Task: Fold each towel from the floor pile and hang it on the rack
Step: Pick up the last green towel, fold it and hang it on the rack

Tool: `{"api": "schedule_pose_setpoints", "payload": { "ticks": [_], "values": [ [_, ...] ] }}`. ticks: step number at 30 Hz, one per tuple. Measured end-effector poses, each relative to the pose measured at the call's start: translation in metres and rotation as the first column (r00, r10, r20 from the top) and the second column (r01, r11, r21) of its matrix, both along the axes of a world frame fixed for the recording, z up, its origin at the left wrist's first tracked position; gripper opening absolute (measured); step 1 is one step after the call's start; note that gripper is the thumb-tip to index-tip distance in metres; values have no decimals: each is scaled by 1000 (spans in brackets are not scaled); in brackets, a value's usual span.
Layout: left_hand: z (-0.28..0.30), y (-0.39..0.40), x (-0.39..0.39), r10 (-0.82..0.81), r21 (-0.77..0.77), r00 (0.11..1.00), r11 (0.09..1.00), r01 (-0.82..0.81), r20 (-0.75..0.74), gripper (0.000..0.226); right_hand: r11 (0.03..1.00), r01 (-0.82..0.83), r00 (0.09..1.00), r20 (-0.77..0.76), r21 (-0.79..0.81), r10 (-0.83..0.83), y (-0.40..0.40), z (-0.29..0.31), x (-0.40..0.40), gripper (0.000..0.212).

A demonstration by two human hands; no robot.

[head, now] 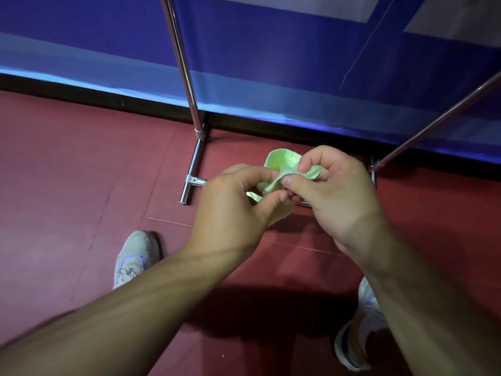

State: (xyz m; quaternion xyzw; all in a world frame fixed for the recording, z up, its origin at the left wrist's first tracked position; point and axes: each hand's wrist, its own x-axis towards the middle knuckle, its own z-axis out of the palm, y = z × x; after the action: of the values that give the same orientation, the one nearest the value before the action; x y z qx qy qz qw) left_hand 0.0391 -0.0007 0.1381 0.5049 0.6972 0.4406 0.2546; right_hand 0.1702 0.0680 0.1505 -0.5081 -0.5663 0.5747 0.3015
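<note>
Dark red tiled floor (67, 172), blue banner wall (271, 63) behind. Chrome tube rack (193, 164) stands against the wall; its upright rises left, a slanted bar crosses right. Only one view, head cam. Small pale green cloth towel (282, 161) is held in the air in front of the rack base, bunched between both hands. Left hand (238, 204) has curled fingers pinching its lower edge; right hand (333, 191) pinches the upper part between thumb and forefinger. Most cloth sits above and between the fingertips. Likely still finding corners: better to separate hands, pull an edge taut, then fold. Grey sneaker (134, 256) below the rack. No pile visible.
</note>
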Motion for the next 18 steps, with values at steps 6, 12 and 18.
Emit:
{"api": "schedule_pose_setpoints", "payload": {
  "ticks": [6,12,18],
  "values": [
    [0,-1,-5,-49,32,997,998,51,-64,17,988,-127,990,57,-90,132,1,-1,4,17],
    [2,0,-16,-142,68,952,984,166,-271,10,899,-425,712,654,110,257,7,-16,20,4],
    [8,-4,-30,-347,38,811,911,412,-471,10,887,-461,486,840,12,241,9,-26,41,15]
  ]
}}
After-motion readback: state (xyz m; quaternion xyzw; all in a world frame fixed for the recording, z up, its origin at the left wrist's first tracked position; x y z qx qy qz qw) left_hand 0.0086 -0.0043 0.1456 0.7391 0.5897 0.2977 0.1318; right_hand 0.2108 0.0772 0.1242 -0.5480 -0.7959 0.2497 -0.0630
